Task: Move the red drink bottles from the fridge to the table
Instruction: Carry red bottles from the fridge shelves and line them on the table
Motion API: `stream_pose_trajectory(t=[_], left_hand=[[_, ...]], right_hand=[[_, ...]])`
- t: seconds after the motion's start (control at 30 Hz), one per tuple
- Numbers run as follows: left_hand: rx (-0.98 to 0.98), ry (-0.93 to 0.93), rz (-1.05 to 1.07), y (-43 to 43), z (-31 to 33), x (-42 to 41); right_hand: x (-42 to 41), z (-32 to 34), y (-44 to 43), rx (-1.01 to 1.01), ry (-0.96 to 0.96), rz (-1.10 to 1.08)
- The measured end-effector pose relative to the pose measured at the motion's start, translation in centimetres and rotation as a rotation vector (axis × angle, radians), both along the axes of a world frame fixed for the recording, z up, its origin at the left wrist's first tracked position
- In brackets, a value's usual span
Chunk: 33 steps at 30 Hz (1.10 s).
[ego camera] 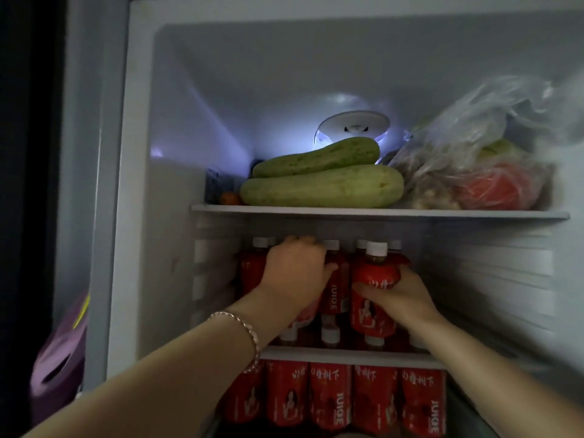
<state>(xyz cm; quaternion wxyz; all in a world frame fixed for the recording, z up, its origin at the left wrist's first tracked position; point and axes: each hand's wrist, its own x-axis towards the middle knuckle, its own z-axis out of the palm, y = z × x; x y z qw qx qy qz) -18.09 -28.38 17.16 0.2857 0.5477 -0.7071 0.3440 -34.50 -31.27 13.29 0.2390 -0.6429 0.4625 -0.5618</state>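
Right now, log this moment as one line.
phase: pick | left hand: grips left bottle | right hand: grips right bottle | where: fridge, middle shelf

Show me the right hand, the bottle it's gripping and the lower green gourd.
right hand (406, 295): head view, back of the hand.
red bottle (373, 314): head view, lower half of its label.
lower green gourd (322, 188): head view, middle of its skin.

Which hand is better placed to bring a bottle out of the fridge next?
Right. The right hand grips a red bottle forward of the row of bottles; the left hand lies over that row, grip unclear.
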Motion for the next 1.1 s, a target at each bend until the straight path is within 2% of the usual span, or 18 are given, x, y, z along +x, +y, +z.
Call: stream_pose_trajectory(t=[0.17,0.33,0.53,0.63,0.7,0.77,0.8,0.87,1.03,1.1], left_hand=[[0.188,-0.073,0.014,4.0,3.7,0.9],[0.180,-0.213,0.000,5.4,4.3,1.8],[0.182,-0.158,-0.030,5.3,4.0,4.2],[0.157,-0.080,-0.014,4.7,3.8,4.8],[0.151,-0.036,-0.002,4.3,3.8,5.0],[0.158,-0.016,0.011,4.0,3.8,5.2],[0.167,-0.015,0.012,4.0,3.8,5.2],[0.168,-0.021,0.008,3.9,3.8,5.2],[0.158,-0.018,-0.012,3.6,3.7,5.2],[0.142,-0.031,-0.015,3.5,3.7,5.3]], right_hand=[[2.7,-1.2,2.2,-0.235,0.164,-0.045],[5.3,-1.2,3.8,-0.418,0.211,-0.043],[7.4,-0.3,4.5,-0.482,0.242,-0.064],[7.2,0.7,3.4,-0.422,0.359,0.075],[6.0,1.9,1.5,-0.314,0.615,0.161],[4.1,3.4,-1.4,-0.237,0.857,0.017],[3.2,4.1,-2.9,-0.228,0.891,-0.070],[2.2,5.3,-6.0,-0.252,0.888,-0.172],[4.5,5.5,-10.0,-0.090,0.858,-0.106],[4.6,5.4,-10.0,-0.103,0.781,-0.152]])
